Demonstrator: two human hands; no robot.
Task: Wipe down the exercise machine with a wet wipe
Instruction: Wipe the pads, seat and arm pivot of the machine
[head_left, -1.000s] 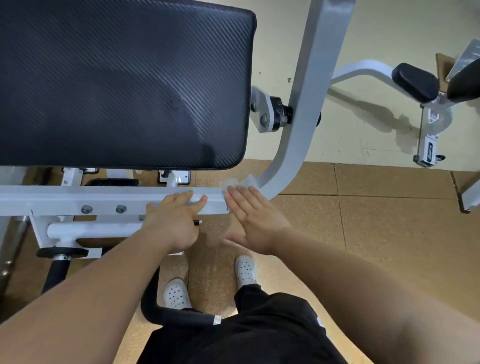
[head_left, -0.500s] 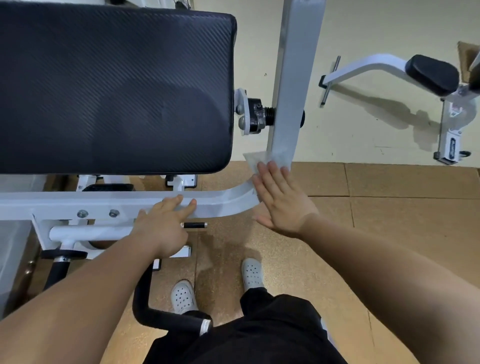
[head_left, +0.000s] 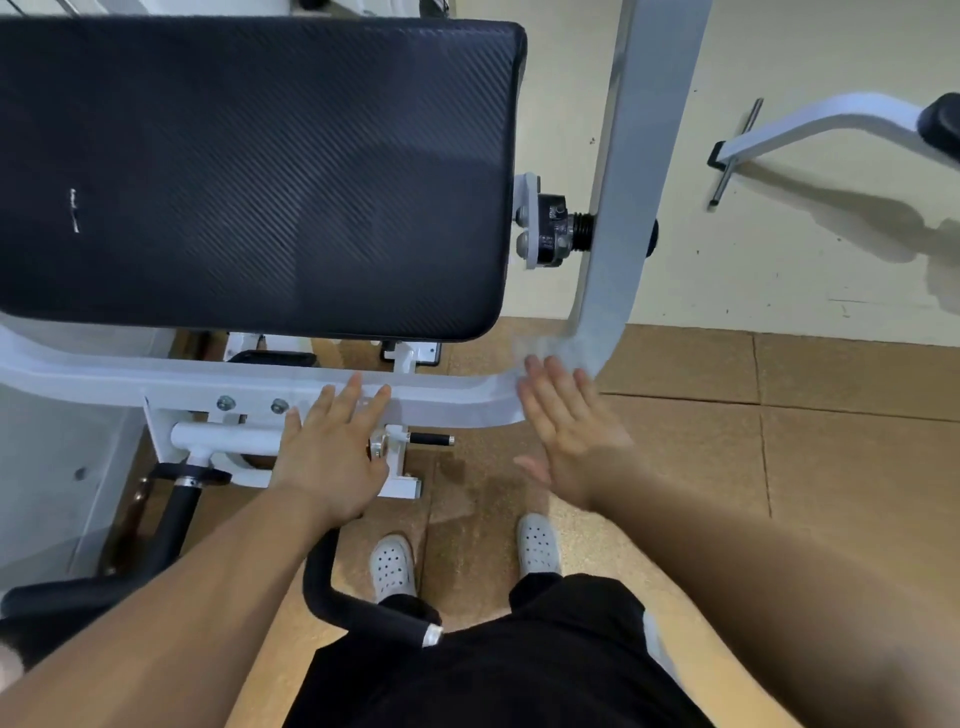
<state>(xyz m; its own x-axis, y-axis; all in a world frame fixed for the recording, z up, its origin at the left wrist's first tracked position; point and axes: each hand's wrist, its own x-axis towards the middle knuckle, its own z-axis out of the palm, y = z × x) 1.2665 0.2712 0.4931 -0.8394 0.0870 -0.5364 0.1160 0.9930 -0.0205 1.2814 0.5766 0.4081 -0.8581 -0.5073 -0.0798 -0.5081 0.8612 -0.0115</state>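
Wet wipe lies at the curved bend of the exercise machine, a pale blurred patch showing just past the fingertips of the right hand. That hand is flat, fingers straight and close together, thumb stuck out to the near left, pressing down on the bend. It is smeared by motion, so how much of the wipe sits beneath it cannot be told.

To the left, the left hand rests on the horizontal bar with fingers straight and spread, holding nothing. Two bolts sit in the bar just left of its fingertips, and a small black-tipped pin pokes out to the right beside its knuckles.

From the bend a grey-white upright runs away toward the far side. A black adjustment knob joins it to the big black ribbed pad, which fills the far left.

Nearer, a black padded handle curves below the left forearm – its metal end cap touches the black shorts. Two white perforated clogs stand on the tan floor tiles. At the far right, against the cream wall, a white arm of another machine reaches in
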